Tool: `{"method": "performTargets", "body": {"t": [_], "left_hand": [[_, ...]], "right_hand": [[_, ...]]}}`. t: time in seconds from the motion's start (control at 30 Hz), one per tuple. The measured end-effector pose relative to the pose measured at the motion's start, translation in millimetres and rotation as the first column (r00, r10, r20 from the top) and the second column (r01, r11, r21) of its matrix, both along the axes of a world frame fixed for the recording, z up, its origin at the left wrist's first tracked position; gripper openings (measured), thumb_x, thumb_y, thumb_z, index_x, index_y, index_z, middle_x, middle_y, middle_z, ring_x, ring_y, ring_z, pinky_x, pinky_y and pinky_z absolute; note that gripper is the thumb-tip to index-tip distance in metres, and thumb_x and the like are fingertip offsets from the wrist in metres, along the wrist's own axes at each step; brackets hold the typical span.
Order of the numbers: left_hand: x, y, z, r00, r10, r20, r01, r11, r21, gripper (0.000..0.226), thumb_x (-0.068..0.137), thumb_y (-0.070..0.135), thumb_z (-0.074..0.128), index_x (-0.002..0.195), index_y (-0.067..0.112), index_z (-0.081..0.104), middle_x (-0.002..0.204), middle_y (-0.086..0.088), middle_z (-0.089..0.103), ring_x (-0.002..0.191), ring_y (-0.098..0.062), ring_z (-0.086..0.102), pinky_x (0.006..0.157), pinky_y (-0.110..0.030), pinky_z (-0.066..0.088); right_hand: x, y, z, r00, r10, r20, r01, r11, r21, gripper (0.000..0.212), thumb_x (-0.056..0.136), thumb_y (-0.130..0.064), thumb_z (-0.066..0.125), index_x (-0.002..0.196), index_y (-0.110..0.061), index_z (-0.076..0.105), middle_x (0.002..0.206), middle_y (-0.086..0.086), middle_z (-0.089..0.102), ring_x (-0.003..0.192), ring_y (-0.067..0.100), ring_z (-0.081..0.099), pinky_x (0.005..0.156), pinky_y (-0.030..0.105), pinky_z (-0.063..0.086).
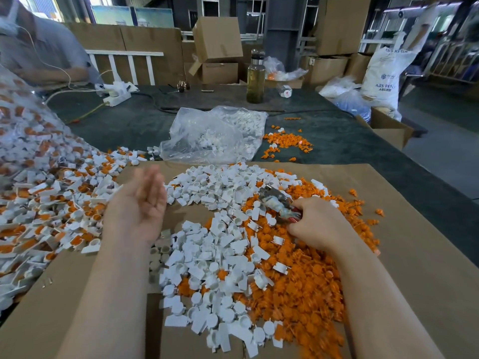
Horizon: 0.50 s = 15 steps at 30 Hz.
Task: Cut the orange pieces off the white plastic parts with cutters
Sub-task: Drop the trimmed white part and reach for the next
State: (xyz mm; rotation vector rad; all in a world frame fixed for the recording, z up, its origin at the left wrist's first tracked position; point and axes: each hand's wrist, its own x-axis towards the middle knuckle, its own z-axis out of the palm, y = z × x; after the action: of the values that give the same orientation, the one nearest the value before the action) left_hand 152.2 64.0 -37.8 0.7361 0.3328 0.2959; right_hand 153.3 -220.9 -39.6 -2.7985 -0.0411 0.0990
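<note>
Left hand point(140, 203) spread, palm up, empty, blurred, above cardboard sheet point(404, 255). Right hand point(316, 224) grips cutters point(277, 203) over the sheet's orange pieces point(305, 286). White parts point(215, 255) piled mid-sheet; uncut parts point(46, 198) left of sheet.

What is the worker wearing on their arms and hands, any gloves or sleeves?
Nothing shows. Both forearms are bare up to the frame's lower edge, with no sleeves in view. The left hand and right hand wear no gloves, and no watch, rings or bands are visible.
</note>
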Motion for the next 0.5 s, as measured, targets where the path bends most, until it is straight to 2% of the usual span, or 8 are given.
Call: {"method": "performTargets", "body": {"t": [0.03,0.07,0.13,0.2,0.27,0.37,0.43,0.5], "left_hand": [[-2.4,-10.6,6.1,0.997,-0.056,-0.047,0.063,0.985,0.162,0.027,0.083,0.023,0.073,0.109,0.017,0.069,0.102,0.007,0.076,0.085,-0.006,0.071,0.071,-0.021,0.057],[-3.1,-19.9,6.2,0.99,-0.092,-0.107,0.125,0.921,0.369,0.026,0.076,0.025,0.077,0.102,0.023,0.072,0.095,0.009,0.077,0.082,-0.007,0.07,0.069,-0.023,0.056],[-8.9,-41.1,7.4,0.977,-0.147,-0.155,0.214,0.701,0.68,0.018,0.079,0.026,0.078,0.095,0.034,0.074,0.089,0.014,0.074,0.08,-0.005,0.068,0.073,-0.024,0.052],[-14.0,-56.5,4.3,0.966,-0.195,-0.171,0.243,0.458,0.855,0.013,0.086,0.03,0.074,0.095,0.04,0.072,0.089,0.014,0.069,0.073,-0.001,0.063,0.068,-0.017,0.05],[-14.0,-67.0,1.8,0.947,-0.233,-0.22,0.273,0.232,0.934,0.014,0.086,0.036,0.074,0.098,0.039,0.07,0.089,0.012,0.065,0.065,-0.001,0.059,0.058,-0.016,0.047],[-11.5,-76.4,-3.2,0.934,-0.187,-0.304,0.293,-0.087,0.952,0.024,0.082,0.044,0.075,0.105,0.04,0.069,0.099,0.011,0.058,0.079,-0.001,0.054,0.062,-0.019,0.038],[-11.5,-78.7,-5.1,0.934,-0.166,-0.316,0.285,-0.187,0.94,0.029,0.082,0.045,0.075,0.11,0.041,0.069,0.104,0.009,0.054,0.088,-0.006,0.052,0.068,-0.022,0.037],[-11.1,-79.9,-7.3,0.939,-0.181,-0.292,0.257,-0.195,0.946,0.025,0.084,0.041,0.074,0.109,0.041,0.07,0.103,0.01,0.053,0.091,-0.008,0.052,0.07,-0.021,0.037]], "right_hand": [[0.1,0.8,-0.6,1.0,-0.004,0.002,0.004,1.0,-0.016,0.013,0.084,-0.025,0.062,0.093,-0.025,0.054,0.082,-0.005,0.055,0.075,0.013,0.055,0.051,0.025,0.036],[0.4,1.3,-1.4,1.0,-0.012,0.007,0.012,0.999,-0.034,0.013,0.084,-0.026,0.062,0.093,-0.024,0.053,0.082,-0.005,0.054,0.075,0.013,0.054,0.051,0.025,0.035],[1.6,1.7,-3.0,1.0,-0.023,0.017,0.024,0.997,-0.068,0.015,0.086,-0.029,0.062,0.096,-0.023,0.053,0.083,-0.005,0.052,0.076,0.013,0.052,0.05,0.025,0.033],[2.5,2.5,-4.4,0.999,-0.031,0.022,0.032,0.996,-0.082,0.019,0.086,-0.032,0.062,0.1,-0.021,0.055,0.086,-0.004,0.054,0.078,0.014,0.053,0.051,0.025,0.035],[2.6,3.4,-5.5,0.999,-0.029,0.028,0.03,0.997,-0.068,0.021,0.086,-0.035,0.062,0.102,-0.022,0.057,0.089,-0.004,0.057,0.078,0.013,0.055,0.053,0.025,0.038],[1.1,4.3,-6.3,0.997,-0.032,0.071,0.033,0.999,-0.011,0.013,0.085,-0.037,0.061,0.094,-0.028,0.056,0.086,-0.007,0.06,0.075,0.012,0.058,0.056,0.027,0.046],[0.2,4.8,-5.6,0.993,-0.051,0.102,0.045,0.997,0.063,0.01,0.085,-0.036,0.06,0.087,-0.028,0.054,0.084,-0.007,0.06,0.071,0.015,0.062,0.059,0.032,0.053],[0.3,6.1,-4.6,0.99,-0.077,0.121,0.058,0.987,0.147,0.012,0.084,-0.034,0.062,0.082,-0.026,0.053,0.082,-0.005,0.06,0.068,0.017,0.063,0.062,0.037,0.056]]}}
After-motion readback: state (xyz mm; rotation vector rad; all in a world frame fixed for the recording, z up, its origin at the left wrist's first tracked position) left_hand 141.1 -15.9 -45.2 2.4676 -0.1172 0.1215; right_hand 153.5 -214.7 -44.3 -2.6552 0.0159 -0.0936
